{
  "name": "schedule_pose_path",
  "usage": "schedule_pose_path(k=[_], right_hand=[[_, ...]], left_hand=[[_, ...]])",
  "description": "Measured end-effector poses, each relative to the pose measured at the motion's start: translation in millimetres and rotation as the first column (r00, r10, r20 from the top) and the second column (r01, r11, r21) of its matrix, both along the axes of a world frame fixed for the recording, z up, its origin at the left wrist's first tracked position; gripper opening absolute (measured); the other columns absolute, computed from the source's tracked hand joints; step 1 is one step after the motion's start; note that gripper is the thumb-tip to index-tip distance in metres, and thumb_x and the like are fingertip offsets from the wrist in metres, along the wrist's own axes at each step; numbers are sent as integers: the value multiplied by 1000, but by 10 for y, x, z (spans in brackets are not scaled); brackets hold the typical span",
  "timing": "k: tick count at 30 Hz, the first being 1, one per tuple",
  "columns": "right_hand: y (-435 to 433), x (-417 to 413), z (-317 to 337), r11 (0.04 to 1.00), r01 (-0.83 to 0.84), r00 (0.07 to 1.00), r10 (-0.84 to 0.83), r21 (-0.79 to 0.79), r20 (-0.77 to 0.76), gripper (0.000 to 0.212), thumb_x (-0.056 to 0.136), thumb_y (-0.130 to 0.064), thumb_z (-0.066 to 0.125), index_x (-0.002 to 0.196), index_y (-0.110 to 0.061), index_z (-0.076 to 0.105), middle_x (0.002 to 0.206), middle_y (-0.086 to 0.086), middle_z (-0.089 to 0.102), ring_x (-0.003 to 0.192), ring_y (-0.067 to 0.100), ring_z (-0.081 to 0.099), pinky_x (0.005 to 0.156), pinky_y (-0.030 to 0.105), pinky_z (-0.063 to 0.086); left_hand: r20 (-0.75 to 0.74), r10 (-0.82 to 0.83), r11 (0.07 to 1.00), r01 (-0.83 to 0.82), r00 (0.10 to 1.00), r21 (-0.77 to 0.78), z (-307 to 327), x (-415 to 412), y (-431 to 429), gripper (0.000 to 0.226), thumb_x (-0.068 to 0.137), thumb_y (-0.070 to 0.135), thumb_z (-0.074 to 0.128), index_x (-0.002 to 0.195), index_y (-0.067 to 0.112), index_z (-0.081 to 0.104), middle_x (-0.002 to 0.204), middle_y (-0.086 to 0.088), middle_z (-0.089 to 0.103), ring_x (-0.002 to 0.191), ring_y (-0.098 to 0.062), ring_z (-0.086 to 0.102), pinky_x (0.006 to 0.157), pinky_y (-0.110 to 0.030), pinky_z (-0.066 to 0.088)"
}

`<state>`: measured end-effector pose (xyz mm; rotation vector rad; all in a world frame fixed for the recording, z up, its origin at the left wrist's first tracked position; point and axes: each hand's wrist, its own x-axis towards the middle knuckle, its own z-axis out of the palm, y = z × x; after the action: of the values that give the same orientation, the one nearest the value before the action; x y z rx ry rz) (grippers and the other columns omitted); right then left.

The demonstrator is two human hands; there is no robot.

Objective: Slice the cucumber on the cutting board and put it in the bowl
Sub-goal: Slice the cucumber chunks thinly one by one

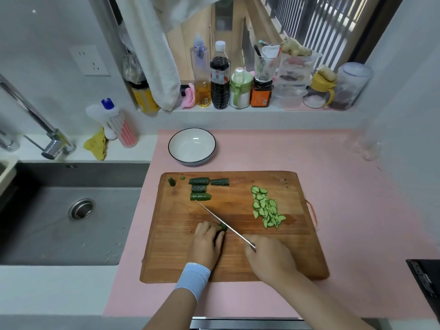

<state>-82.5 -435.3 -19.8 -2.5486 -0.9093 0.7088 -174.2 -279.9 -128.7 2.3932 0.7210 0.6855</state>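
A wooden cutting board lies on the pink counter. My left hand curls over a cucumber piece near the board's middle. My right hand grips a knife whose blade lies against that piece, tip pointing up-left. Several uncut cucumber chunks lie at the board's far left, with two small end bits beside them. A pile of thin half-round slices sits on the board's right. A white bowl with a dark rim stands empty behind the board.
A steel sink with a faucet lies to the left. Bottles and jars line the window sill behind. A dish soap bottle and a yellow cloth sit by the sink. A black object sits at the right edge.
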Motion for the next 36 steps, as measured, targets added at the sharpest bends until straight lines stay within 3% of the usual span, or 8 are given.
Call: schedule_pose_path(k=[4,7,9,18,24,28,34,36], right_hand=[[11,-24,-22,1000,-24,999,24,-1,41,29,97,-38,41,117,-44,61,85,-9,70,81,19,66,73,35,56],[-5,-58,-37,998,-55,991,54,5,124,37,100,-41,40,133,-46,56,94,-7,73,88,19,67,74,32,54],[-21,-78,-32,997,-82,984,81,0,159,40,101,-41,39,138,-46,52,97,-7,72,89,17,67,74,32,51],[-94,-82,-9,996,-83,987,86,-26,133,40,101,-39,39,138,-44,52,98,-5,72,90,19,67,75,33,51],[-105,-29,20,996,-83,994,84,-17,68,32,100,-37,39,124,-42,59,91,-7,71,85,18,66,70,30,48],[-35,50,8,996,-83,997,82,-25,-8,26,99,-33,40,112,-37,63,82,-8,67,76,18,62,64,29,43],[144,145,-41,997,-78,993,76,-25,-86,24,100,-29,41,82,-36,56,72,-6,64,73,18,63,64,32,49],[167,152,-56,996,-84,993,83,-13,-82,26,100,-30,40,81,-35,57,72,-5,64,73,18,62,62,32,47]], left_hand=[[26,-17,1000,17,1000,11,9,39,-5,15,88,17,58,88,9,70,83,-2,59,79,-19,51,77,-25,45],[31,-7,1000,7,999,13,4,45,-8,9,82,6,66,90,9,70,85,-4,61,79,-20,50,78,-21,43],[25,-6,1000,6,1000,2,-7,46,-6,18,77,0,71,93,8,70,89,-4,64,81,-22,52,81,-19,42],[34,-1,1000,1,999,5,3,42,-10,16,86,17,55,91,10,69,89,-1,63,81,-19,53,85,-14,38],[57,-3,1000,2,998,23,-9,50,-1,3,83,10,63,82,10,66,82,0,59,78,-17,51,80,-16,40],[53,-12,1000,11,999,12,-29,54,12,12,77,1,74,81,10,66,80,1,58,77,-16,51,80,-14,39],[59,-22,1000,23,998,-9,-30,46,12,12,78,3,74,83,11,68,85,4,62,81,-14,54,81,-14,41],[62,-23,1000,24,998,-9,-24,43,8,8,79,6,72,84,12,69,85,4,62,81,-14,54,81,-14,41]])
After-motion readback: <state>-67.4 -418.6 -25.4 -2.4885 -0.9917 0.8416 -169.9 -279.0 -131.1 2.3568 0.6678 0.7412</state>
